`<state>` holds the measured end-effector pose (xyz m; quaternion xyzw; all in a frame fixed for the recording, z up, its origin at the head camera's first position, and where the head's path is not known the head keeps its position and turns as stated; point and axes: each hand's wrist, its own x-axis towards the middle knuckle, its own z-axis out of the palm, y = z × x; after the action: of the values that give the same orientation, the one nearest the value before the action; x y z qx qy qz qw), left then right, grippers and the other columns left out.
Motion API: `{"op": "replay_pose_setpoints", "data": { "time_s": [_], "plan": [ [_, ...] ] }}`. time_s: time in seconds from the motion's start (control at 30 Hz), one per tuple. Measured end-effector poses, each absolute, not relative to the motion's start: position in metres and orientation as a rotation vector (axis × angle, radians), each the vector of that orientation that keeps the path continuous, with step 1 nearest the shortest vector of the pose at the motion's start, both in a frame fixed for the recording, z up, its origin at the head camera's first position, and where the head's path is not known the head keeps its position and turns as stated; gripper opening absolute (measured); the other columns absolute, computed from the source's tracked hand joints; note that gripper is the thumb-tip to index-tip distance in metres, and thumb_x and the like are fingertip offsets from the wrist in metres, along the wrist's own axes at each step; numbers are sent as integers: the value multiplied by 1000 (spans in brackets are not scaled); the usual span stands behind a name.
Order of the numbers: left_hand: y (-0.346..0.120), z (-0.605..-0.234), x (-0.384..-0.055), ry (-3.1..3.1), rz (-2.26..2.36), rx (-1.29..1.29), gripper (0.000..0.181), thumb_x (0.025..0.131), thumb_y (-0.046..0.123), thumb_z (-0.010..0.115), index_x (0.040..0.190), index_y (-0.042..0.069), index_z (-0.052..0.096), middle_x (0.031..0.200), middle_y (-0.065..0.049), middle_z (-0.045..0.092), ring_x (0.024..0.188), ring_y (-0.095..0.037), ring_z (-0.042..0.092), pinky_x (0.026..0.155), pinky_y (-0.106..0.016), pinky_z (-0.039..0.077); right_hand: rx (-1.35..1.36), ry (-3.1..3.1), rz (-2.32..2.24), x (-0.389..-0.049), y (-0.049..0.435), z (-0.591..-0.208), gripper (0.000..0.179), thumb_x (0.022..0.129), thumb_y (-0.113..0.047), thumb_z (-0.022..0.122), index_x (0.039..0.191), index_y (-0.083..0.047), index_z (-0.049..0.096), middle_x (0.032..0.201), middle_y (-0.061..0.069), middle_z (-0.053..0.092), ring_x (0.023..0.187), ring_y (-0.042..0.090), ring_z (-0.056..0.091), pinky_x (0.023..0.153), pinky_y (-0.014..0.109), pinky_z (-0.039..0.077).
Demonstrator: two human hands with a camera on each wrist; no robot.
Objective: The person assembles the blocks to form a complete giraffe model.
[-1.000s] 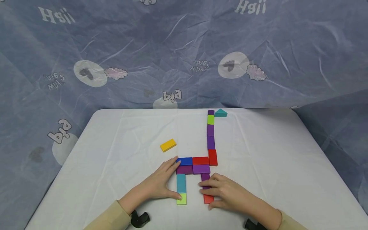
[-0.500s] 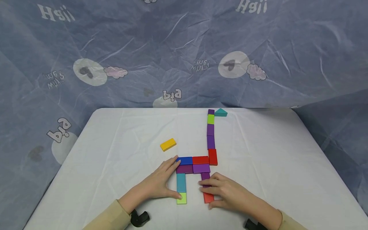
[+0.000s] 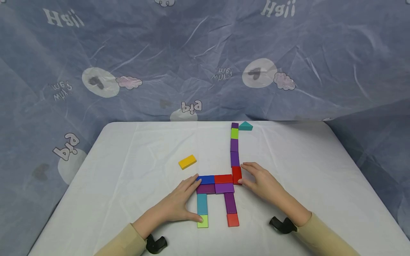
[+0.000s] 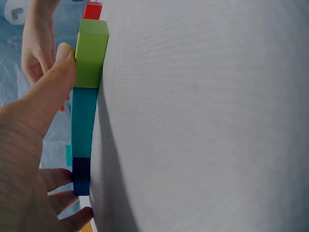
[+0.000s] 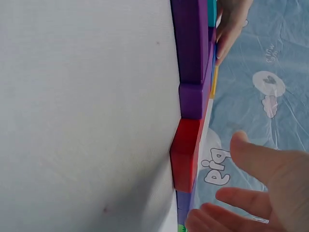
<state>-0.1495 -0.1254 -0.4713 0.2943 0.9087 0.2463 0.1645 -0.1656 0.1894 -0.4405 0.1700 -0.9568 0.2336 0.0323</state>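
Observation:
Flat coloured blocks lie joined in a figure on the white table. My left hand [image 3: 179, 202] stretches along its left side, fingertips on the blue block [image 3: 206, 180] and thumb on the light green block [image 3: 202, 221], with the teal block [image 3: 202, 204] between. My right hand [image 3: 264, 181], thumb and fingers spread, is beside the upright red block [image 3: 236, 175]; in the right wrist view the thumb stands apart from that red block [image 5: 185, 154]. Left of it lie another red block [image 3: 223, 179] and two purple blocks, the left one darker [image 3: 206, 188].
A column of purple blocks [image 3: 234, 159] and a green block [image 3: 234, 133] runs to the far edge, beside a teal triangle block [image 3: 245, 126]. A loose yellow block [image 3: 187, 162] lies left. A purple block [image 3: 230, 203] and an orange-red block [image 3: 232, 220] form the near right leg.
My right hand has left the near right leg and moved away from me to the upright red block. My left hand stays in place, and the blocks show no clear shift.

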Motion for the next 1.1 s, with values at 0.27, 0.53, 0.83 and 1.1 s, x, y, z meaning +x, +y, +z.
{"op": "replay_pose_setpoints", "data": {
  "time_s": [0.27, 0.53, 0.83, 1.1],
  "plan": [
    [-125, -472, -149, 2588, 704, 830, 116, 69, 68, 76, 158, 16, 22, 167, -2, 10, 151, -29, 17, 120, -52, 28, 610, -3007, 766, -187, 196, -442, 60, 85, -21, 77, 138, -2, 55, 140, 19, 55, 125, 38, 56, 99, 51, 51],
    [-124, -472, -148, 2584, 695, 842, 117, 69, 69, 76, 158, 16, 22, 167, -3, 11, 152, -28, 17, 122, -49, 23, 474, -3067, 850, -195, 206, -450, 52, 80, -29, 81, 121, -1, 67, 116, 12, 64, 106, 29, 60, 92, 48, 54],
    [-125, -472, -149, 2611, 680, 859, 118, 69, 69, 77, 158, 15, 22, 167, -3, 11, 152, -27, 17, 123, -47, 20, 492, -3038, 833, -191, 205, -456, 59, 73, -34, 87, 118, 0, 69, 112, 11, 62, 106, 28, 57, 90, 46, 55],
    [-126, -473, -149, 2613, 683, 866, 117, 69, 69, 76, 158, 15, 22, 167, -3, 11, 152, -27, 17, 123, -47, 20, 510, -3041, 780, -191, 203, -459, 59, 73, -34, 87, 119, -1, 69, 115, 12, 61, 108, 29, 56, 89, 46, 56]
  ]
}}
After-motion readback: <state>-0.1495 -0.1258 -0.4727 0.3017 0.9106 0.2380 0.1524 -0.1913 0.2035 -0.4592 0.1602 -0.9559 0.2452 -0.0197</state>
